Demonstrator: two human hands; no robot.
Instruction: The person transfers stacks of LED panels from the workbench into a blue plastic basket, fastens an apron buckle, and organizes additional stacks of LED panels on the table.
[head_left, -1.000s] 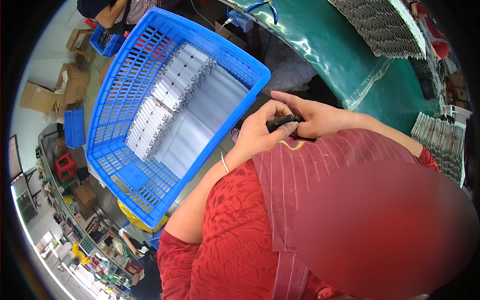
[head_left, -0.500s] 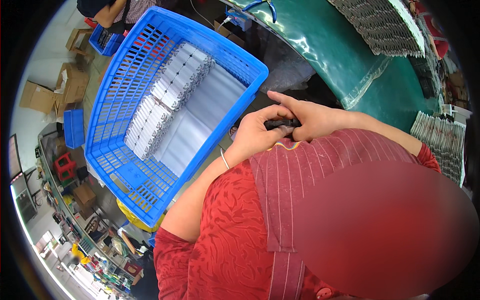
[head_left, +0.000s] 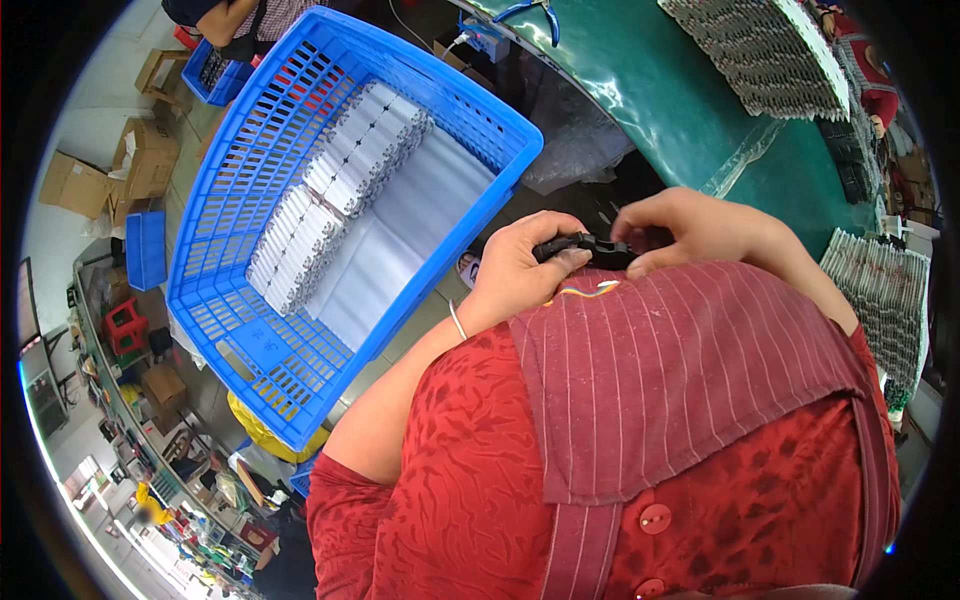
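In the head view, our left hand (head_left: 515, 268) pinches a knobbly black piece (head_left: 600, 250) right of the frame's centre, thumb and fingers closed on it. Our right hand (head_left: 710, 232) curls at its right end, thumb and forefinger parted; we cannot tell whether they touch it. At upper left, a slotted plastic crate (head_left: 260, 346) holds ridged white parts (head_left: 365, 150) and a smooth greyish sheet (head_left: 415, 220). At upper right lies a glossy green table (head_left: 690, 100).

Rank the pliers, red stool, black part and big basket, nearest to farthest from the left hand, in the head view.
1. Black part: in the left hand.
2. Big basket: to the hand's left.
3. Pliers: ahead, at the green table.
4. Red stool: far left.
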